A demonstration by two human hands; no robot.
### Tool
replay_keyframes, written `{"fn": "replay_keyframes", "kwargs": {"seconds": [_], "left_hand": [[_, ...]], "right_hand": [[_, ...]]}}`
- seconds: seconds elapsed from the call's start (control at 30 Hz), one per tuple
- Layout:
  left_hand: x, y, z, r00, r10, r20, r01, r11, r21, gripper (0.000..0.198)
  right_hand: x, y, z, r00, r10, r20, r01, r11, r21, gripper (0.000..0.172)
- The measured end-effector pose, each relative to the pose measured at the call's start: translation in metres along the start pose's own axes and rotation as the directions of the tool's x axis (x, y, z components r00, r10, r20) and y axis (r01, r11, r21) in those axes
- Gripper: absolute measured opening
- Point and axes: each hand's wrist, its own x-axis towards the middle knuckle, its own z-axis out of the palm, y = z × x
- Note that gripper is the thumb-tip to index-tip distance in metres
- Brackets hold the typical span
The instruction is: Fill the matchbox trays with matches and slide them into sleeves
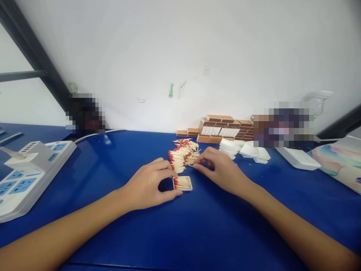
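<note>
On the blue tabletop (180, 229), the left hand (152, 183) grips a small tray (186, 190) already partly filled with matches (183, 183), while the right hand (221, 167) seems to pinch one matchstick (190, 165) at the loose heap (177, 159) just beyond, where many lie unboxed.

On our left we see a white plastic power strip (38, 180) with blue sockets (24, 186); on our right, a flat white oblong box (299, 159) beside what may be a pastel-patterned pouch (334, 160). A white wall (169, 49) rises behind the glossy blue surface (180, 233).
</note>
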Motion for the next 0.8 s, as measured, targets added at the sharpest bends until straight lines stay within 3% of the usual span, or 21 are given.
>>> {"fn": "replay_keyframes", "kwargs": {"seconds": [0.2, 0.37, 0.57, 0.8], "left_hand": [[0.0, 0.0, 0.0, 1.0, -0.004, 0.004, 0.004, 1.0, 0.008, 0.03], [0.0, -0.001, 0.0, 1.0, -0.013, -0.009, 0.013, 1.0, 0.007, 0.032], [-0.001, -0.002, 0.002, 1.0, -0.002, -0.017, 0.001, 1.0, -0.014, 0.029], [0.001, -0.001, 0.003, 1.0, 0.019, -0.008, -0.019, 1.0, -0.021, 0.028]], "right_hand": [[-0.001, -0.008, 0.006, 0.998, 0.015, 0.061, -0.012, 0.999, -0.043, 0.011], [-0.005, -0.029, -0.001, 0.997, -0.026, 0.075, 0.021, 0.998, 0.067, 0.01], [-0.014, -0.052, 0.003, 0.967, -0.119, 0.226, 0.095, 0.989, 0.113, 0.006], [-0.014, -0.05, 0.003, 0.981, -0.075, 0.18, 0.061, 0.995, 0.081, 0.002]]}}
